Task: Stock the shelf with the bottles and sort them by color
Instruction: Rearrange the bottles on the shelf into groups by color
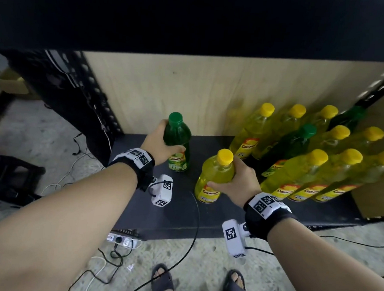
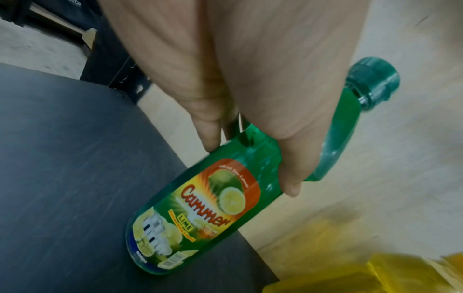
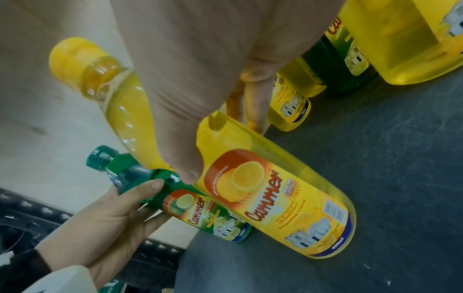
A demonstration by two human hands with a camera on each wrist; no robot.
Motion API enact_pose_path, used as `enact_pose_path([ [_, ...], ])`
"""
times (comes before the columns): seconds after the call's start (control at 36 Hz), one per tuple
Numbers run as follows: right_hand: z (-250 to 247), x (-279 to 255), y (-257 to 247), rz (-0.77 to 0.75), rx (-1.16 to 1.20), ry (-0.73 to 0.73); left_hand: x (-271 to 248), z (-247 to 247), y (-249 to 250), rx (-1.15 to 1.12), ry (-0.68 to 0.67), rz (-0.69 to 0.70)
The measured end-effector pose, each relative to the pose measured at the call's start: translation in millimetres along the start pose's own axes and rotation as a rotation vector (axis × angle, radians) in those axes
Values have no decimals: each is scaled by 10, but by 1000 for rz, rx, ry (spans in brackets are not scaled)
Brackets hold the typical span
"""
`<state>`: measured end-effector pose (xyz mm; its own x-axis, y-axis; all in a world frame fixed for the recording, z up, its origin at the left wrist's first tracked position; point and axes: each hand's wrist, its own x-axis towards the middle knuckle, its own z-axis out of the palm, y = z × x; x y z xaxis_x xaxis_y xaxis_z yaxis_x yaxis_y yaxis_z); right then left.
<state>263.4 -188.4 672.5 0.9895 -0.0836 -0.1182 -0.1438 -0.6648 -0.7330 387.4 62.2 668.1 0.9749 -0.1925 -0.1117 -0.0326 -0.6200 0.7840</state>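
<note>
My left hand (image 1: 162, 143) grips a green bottle (image 1: 177, 142) with a green cap, standing upright on the dark shelf board (image 1: 222, 217) near its left end; its lime label (image 2: 213, 214) faces the left wrist view. My right hand (image 1: 240, 179) grips a yellow bottle (image 1: 214, 176) with a yellow cap, standing just right of the green one; its lemon label (image 3: 275, 200) shows in the right wrist view. At the right end stand several yellow bottles (image 1: 297, 172) in rows, with two green bottles (image 1: 297, 142) among them.
A pale wooden back panel (image 1: 178, 92) closes the shelf behind. Black perforated uprights (image 1: 95, 94) flank it. A dark upper shelf (image 1: 194, 21) overhangs. On the concrete floor lie cables and a power strip (image 1: 122, 240); my sandalled feet (image 1: 162, 283) stand below.
</note>
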Motion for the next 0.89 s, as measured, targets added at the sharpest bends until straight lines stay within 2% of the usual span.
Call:
enact_pose_path([
  [0.08,11,26,-20,-5,1,2,-44,-1,-29,-12,-16,-5],
  [0.17,39,52,-39,-12,2,1,-137,22,-101,-31,3,-68],
  [0.25,88,77,-73,-23,3,2,-337,72,-194,-100,3,-133],
  [0.31,137,105,-105,-37,6,3,-526,127,-296,-103,-16,-128],
  [0.42,256,177,-182,-72,38,-41,-847,269,-515,-39,-151,-37],
  [0.5,348,262,-227,-87,62,-88,-933,399,-595,-70,-218,-63],
  [0.72,325,396,-58,-11,47,-219,-877,715,-651,-125,-141,-67],
  [0.89,294,300,183,35,83,-193,-769,906,-593,-131,-88,-69],
])
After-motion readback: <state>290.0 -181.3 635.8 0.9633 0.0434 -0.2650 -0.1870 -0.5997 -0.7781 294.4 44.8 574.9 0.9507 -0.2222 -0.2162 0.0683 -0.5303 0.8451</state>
